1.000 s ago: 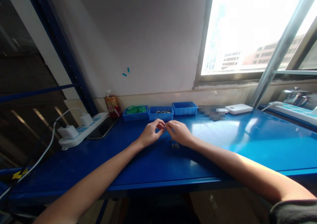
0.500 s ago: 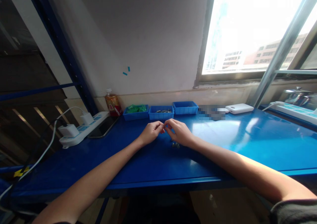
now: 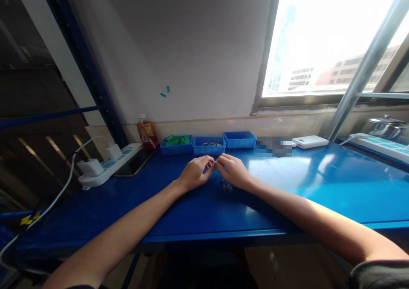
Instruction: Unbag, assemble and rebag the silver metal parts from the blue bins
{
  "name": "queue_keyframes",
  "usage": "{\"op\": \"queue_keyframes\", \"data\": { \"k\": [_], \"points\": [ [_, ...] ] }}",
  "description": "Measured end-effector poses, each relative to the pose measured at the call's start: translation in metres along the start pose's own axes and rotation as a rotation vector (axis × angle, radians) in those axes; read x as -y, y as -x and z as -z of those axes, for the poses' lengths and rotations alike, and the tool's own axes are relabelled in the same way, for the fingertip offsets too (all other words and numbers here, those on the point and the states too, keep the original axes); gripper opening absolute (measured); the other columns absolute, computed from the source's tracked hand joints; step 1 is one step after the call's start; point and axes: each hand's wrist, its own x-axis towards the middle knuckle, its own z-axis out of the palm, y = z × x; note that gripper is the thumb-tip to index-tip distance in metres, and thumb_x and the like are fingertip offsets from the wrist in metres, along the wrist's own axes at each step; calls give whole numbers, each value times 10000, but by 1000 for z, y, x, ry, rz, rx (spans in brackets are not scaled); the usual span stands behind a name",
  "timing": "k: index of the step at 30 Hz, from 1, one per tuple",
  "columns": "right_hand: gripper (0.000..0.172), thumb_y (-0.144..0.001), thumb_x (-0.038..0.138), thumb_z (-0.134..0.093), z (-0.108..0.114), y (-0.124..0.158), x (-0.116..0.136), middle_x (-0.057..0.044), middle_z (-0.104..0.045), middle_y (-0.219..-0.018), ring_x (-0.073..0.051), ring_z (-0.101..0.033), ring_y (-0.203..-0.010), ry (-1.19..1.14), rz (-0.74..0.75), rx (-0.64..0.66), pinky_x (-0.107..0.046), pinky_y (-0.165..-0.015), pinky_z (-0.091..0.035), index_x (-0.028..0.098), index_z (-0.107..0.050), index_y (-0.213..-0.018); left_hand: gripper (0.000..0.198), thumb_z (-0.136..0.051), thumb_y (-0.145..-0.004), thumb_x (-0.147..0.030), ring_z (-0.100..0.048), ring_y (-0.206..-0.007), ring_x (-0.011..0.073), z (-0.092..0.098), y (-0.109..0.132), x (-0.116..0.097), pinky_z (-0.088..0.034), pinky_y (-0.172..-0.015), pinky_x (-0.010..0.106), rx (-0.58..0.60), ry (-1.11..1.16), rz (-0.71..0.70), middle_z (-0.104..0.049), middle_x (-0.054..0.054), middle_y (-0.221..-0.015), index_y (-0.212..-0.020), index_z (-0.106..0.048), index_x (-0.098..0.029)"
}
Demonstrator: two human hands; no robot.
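Over the middle of the blue table, my left hand [image 3: 196, 173] and my right hand [image 3: 233, 170] meet at the fingertips. A tiny item sits between them, too small to name. The right thumb and forefinger are pinched together on it. My left fingers curl around its other side, their tips close to it. Just below the right hand, several small pale metallic pieces [image 3: 227, 187] lie on the table. Behind the hands stands a blue bin [image 3: 209, 150] with small metal parts in it.
Left of that bin is a blue bin with green material [image 3: 176, 141]; to its right, another blue bin [image 3: 240, 143]. A drink bottle [image 3: 147, 133], phone [image 3: 134, 164] and power strip [image 3: 111, 165] stand left. A white power bank [image 3: 309, 141] lies at the back right.
My left hand has shifted slightly and its fingers have loosened, with the thumb lower and a wider gap to the forefinger. The right hand stays pinched. The view has moved a little.
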Motion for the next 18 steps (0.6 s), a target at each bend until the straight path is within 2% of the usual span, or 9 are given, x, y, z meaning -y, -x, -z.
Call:
{"op": "queue_keyframes", "data": {
  "k": [3, 7, 10, 14, 16, 18],
  "points": [
    [183, -940, 287, -438, 1, 1, 0, -27, -625, -836, -141, -578, -757, -28, -25, -7, -237, -660, -392, 201, -577, -857, 203, -462, -918, -347, -624, -775, 177, 0, -1, 0, -454, -723, 277, -17, 25, 38, -654, 40, -832, -977, -576, -189],
    [193, -930, 297, -463, 8, 2, 4, -49, -626, -957, -148, -591, -794, -39, 37, -24, -243, -684, -416, 200, -540, -1078, 277, -401, -944, -389, -617, -758, 163, 2, -3, -1, -453, -711, 254, -5, 252, 125, -653, 27, -812, -955, -586, -183],
    [175, -928, 273, -453, 11, 2, 6, -55, -612, -908, -159, -581, -797, 56, 132, -19, -252, -693, -414, 196, -560, -1044, 327, -403, -936, -439, -609, -737, 159, 3, -6, 0, -456, -713, 249, 27, 402, 178, -640, 14, -754, -909, -592, -174],
    [198, -944, 262, -400, 13, 0, 4, -57, -608, -849, -157, -567, -765, 116, 200, -49, -262, -692, -416, 201, -588, -940, 384, -384, -935, -480, -606, -754, 163, 1, -6, 2, -462, -741, 260, 88, 480, 180, -643, 22, -766, -850, -591, -168],
    [202, -942, 274, -404, 19, -1, 3, -63, -621, -850, -158, -573, -758, 109, 218, -102, -272, -704, -430, 202, -592, -929, 391, -364, -944, -470, -613, -791, 169, -1, -5, 3, -466, -758, 268, 131, 476, 168, -658, 38, -825, -918, -607, -164],
    [188, -934, 295, -425, 29, -4, 3, -67, -635, -839, -165, -586, -753, 93, 223, -203, -287, -716, -448, 208, -592, -934, 353, -405, -937, -430, -616, -865, 182, -3, -2, 2, -465, -797, 284, 180, 418, 121, -669, 60, -945, -1070, -608, -174]
  ]
}}
